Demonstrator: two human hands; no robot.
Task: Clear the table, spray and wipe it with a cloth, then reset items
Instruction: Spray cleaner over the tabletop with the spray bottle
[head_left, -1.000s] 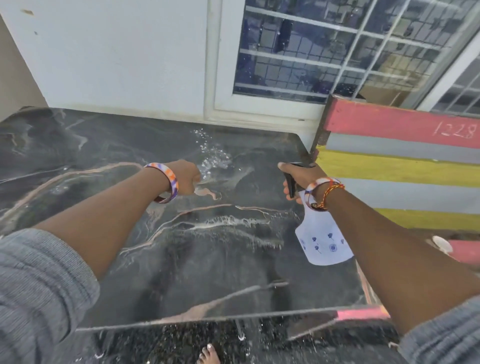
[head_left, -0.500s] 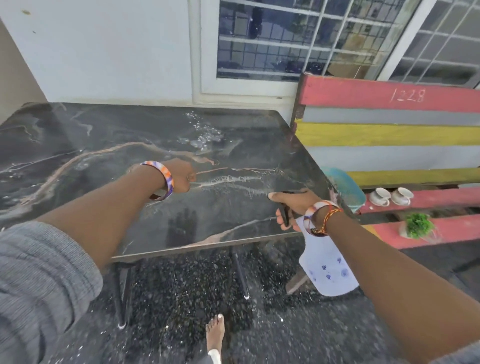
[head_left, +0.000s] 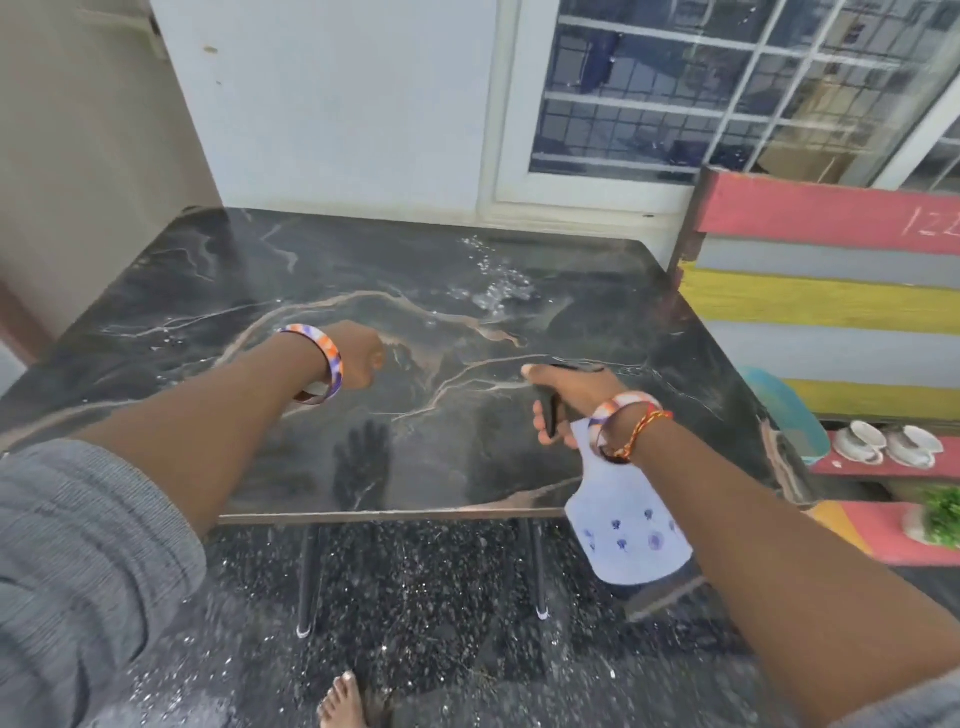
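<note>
Dark marble-look table (head_left: 260, 291), wet with droplets toward the far side; bare otherwise. White spray bottle (head_left: 626, 525), blue-flowered, black trigger, held at the near right edge.

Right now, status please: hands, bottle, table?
Right hand grips spray bottle. Left hand a fist, holding nothing visible. Table wet far side; no cloth seen.

the table (head_left: 218, 291) stands before me, its far edge against the wall (head_left: 332, 104), with a window (head_left: 727, 88) behind its right corner. my left hand (head_left: 361, 353) is over the middle, my right hand (head_left: 569, 397) holds the spray bottle (head_left: 631, 525) over the near right edge. droplets (head_left: 496, 286) lie toward the back. a bench (head_left: 831, 306) sits right of the table, cups (head_left: 888, 441) on it.
</note>
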